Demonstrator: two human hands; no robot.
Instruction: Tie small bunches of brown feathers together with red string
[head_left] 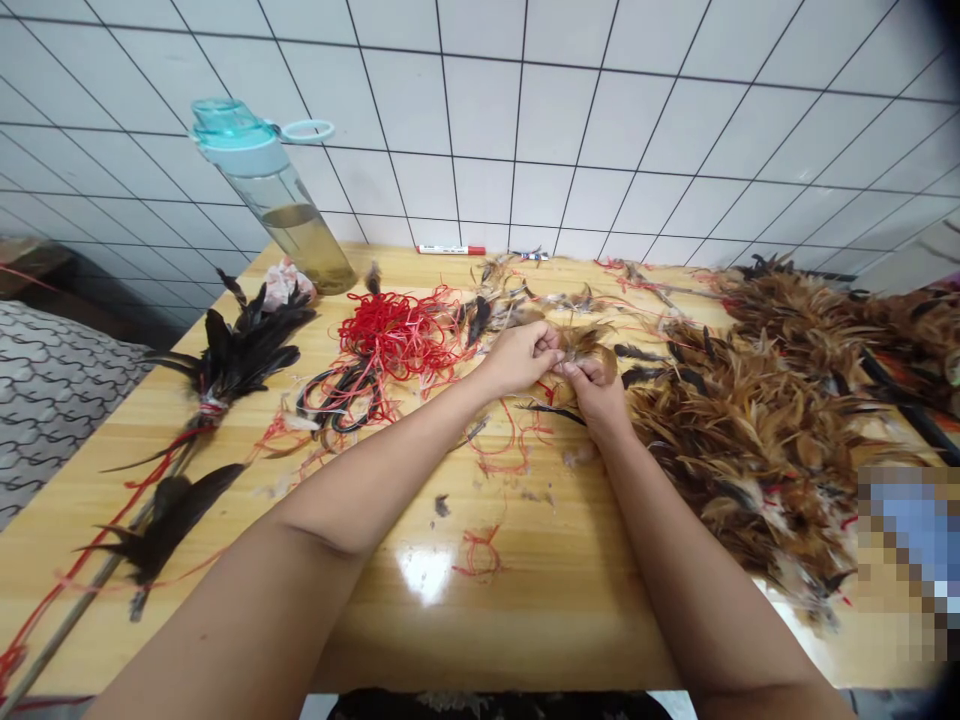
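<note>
Over the glossy pale-wood table [570,580], the left hand [523,358] and right hand [596,392] pinched a brown feather tuft [591,342] — slackened fingertips could have scattered it.

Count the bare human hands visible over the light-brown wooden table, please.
2: the left hand and, beside it, the right hand, both at a small tuft of brown feathers over the table. No other hand shows.

Free near tabletop [555,620] (feather heap [765,430] rightward)
</note>
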